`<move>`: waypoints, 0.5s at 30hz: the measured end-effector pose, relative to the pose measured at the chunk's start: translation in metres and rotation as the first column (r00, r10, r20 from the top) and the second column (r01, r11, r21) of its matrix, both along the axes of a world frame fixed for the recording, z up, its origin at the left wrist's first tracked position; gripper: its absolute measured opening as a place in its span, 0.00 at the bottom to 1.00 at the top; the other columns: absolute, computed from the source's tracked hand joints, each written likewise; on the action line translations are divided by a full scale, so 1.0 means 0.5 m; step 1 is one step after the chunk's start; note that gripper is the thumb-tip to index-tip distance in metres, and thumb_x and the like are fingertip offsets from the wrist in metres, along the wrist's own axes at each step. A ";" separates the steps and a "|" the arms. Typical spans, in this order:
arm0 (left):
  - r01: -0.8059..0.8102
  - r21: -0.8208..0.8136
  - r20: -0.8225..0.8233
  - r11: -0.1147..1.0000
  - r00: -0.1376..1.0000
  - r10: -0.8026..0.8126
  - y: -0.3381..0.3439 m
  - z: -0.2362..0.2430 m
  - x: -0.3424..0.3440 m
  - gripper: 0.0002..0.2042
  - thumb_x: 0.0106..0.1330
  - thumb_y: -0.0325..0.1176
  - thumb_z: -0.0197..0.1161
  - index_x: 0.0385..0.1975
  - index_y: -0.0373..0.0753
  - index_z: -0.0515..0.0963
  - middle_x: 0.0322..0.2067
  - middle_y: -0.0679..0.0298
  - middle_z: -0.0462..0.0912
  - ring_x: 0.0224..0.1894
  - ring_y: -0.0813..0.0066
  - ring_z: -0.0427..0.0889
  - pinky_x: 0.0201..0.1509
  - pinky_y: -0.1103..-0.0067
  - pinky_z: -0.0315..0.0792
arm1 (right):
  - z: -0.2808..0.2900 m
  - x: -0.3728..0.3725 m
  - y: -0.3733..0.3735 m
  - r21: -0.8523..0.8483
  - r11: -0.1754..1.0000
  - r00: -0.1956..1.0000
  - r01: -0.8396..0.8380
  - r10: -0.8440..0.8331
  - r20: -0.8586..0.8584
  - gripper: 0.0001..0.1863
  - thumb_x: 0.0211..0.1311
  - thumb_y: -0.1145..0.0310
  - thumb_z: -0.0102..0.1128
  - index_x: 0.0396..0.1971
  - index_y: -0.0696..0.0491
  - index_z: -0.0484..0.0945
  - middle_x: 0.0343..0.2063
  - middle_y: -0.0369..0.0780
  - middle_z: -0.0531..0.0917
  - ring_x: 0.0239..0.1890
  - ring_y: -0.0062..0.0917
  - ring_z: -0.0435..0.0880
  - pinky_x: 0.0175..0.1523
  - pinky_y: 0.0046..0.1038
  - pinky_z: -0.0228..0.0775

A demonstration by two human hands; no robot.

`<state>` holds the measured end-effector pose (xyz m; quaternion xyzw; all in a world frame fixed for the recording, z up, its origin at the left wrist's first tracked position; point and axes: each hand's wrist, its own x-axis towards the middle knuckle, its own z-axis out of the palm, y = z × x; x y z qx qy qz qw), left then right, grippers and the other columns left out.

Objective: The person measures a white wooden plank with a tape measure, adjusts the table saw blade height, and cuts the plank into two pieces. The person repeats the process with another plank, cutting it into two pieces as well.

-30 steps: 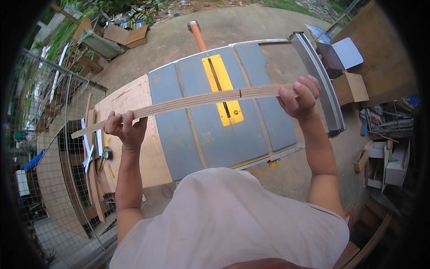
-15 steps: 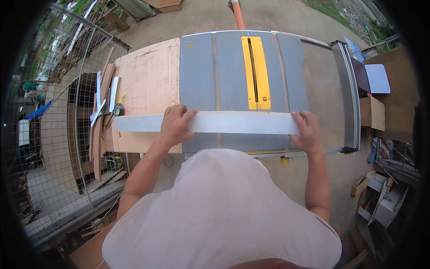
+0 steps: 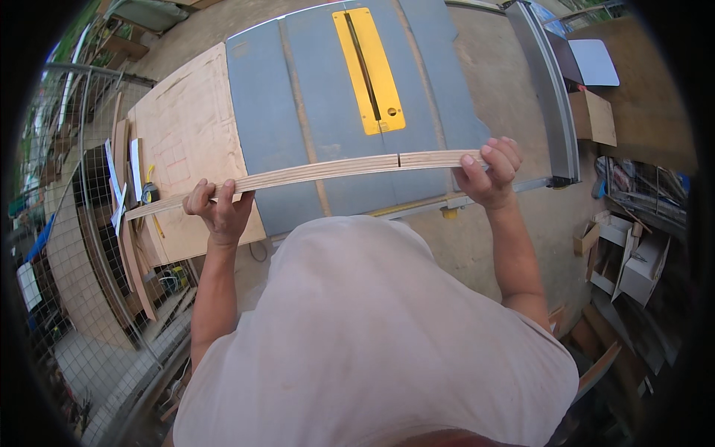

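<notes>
A long plywood strip (image 3: 328, 170) spans between my hands, its layered edge turned up toward me. A dark notch or mark crosses that edge right of the middle. My left hand (image 3: 222, 207) grips the strip toward its left end, thumb and fingers on either side. At the right end my right hand (image 3: 491, 171) is closed around it. Beneath and beyond lies the grey top of a table saw (image 3: 261, 82), with a yellow throat plate (image 3: 392, 97) around a dark blade slot. Whether the strip touches the table cannot be made out.
A plywood side panel (image 3: 201, 97) adjoins the saw top, with a tape measure (image 3: 150, 192), a pencil (image 3: 159, 226) and several offcuts (image 3: 119, 175) at its left. The rip fence (image 3: 547, 89) stands far right. Wire mesh fencing (image 3: 82, 290) runs along the left, and boxes (image 3: 644, 261) lie at lower right.
The strip has been turned from its white face to its layered edge, and its right end is now tilted higher in view. My left hand has slid leftward along it. The view has shifted too.
</notes>
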<state>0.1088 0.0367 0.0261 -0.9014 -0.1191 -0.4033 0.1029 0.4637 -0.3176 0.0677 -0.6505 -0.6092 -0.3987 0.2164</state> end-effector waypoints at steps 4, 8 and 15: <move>0.029 -0.039 0.016 0.999 0.999 -0.029 -0.012 0.011 0.007 0.35 0.51 0.41 0.85 0.58 0.56 0.71 0.50 0.61 0.65 0.52 0.59 0.67 0.56 0.62 0.62 | -0.007 0.003 -0.003 -0.019 1.000 1.000 0.001 -0.001 -0.008 0.26 0.60 0.68 0.69 0.55 0.36 0.69 0.50 0.35 0.68 0.53 0.31 0.72 0.62 0.41 0.66; 0.000 -0.216 -0.231 0.976 0.972 -0.051 -0.024 0.035 -0.015 0.38 0.41 0.32 0.83 0.57 0.53 0.75 0.48 0.61 0.69 0.49 0.62 0.72 0.57 0.62 0.64 | -0.010 -0.006 -0.010 -0.188 0.980 0.976 -0.065 0.023 -0.215 0.33 0.50 0.67 0.74 0.58 0.43 0.73 0.50 0.38 0.72 0.54 0.34 0.74 0.63 0.44 0.64; -0.280 -0.577 -0.657 0.767 0.718 -0.232 -0.012 0.020 -0.094 0.36 0.40 0.31 0.78 0.58 0.45 0.78 0.48 0.54 0.77 0.55 0.53 0.76 0.64 0.62 0.69 | -0.077 -0.112 0.008 -0.544 0.786 0.785 -0.294 -0.127 -0.607 0.42 0.41 0.64 0.81 0.62 0.53 0.75 0.57 0.41 0.78 0.59 0.38 0.76 0.63 0.42 0.63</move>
